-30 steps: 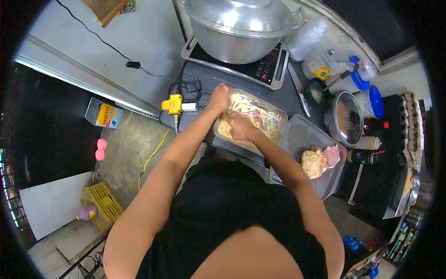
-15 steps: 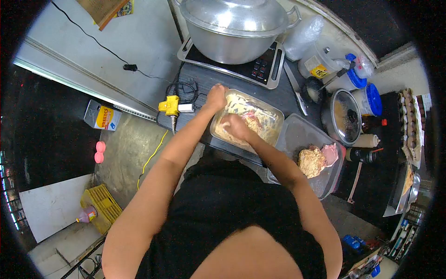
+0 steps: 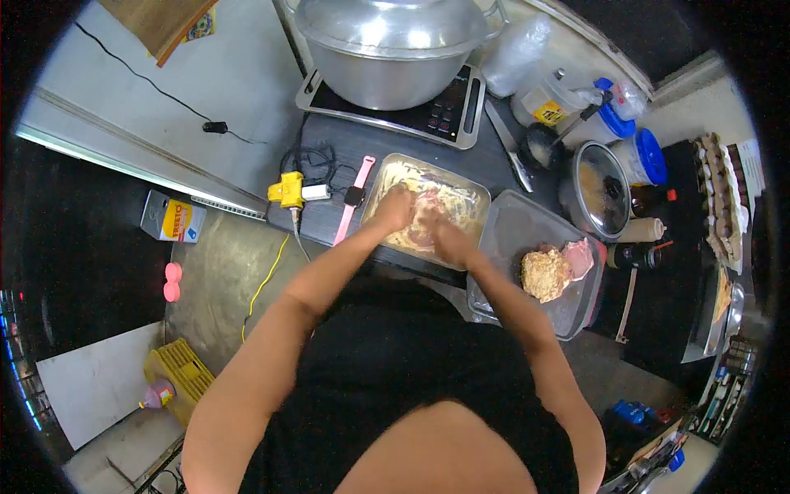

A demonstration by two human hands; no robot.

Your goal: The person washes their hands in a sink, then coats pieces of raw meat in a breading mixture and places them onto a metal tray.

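A metal tray holds a pale, crumbly coating and a piece of meat. My left hand is inside the tray at its left part, fingers bent down at the meat. Close by on the right, my right hand also reaches into the tray, at the meat's right side. The fingertips of both hands are too small and blurred to make out. Right of the tray, a clear plastic container bears a coated piece and a bare pink slice of meat.
A lidded pot stands on an induction cooker. A knife, a glass-lidded pan and blue-lidded tubs are at the right. A pink-strapped watch and a yellow plug adapter lie left of the tray.
My left hand has left the tray's upper left edge and moved down into the tray, uncovering the watch. My right hand has shifted right. The whole view has shifted slightly.
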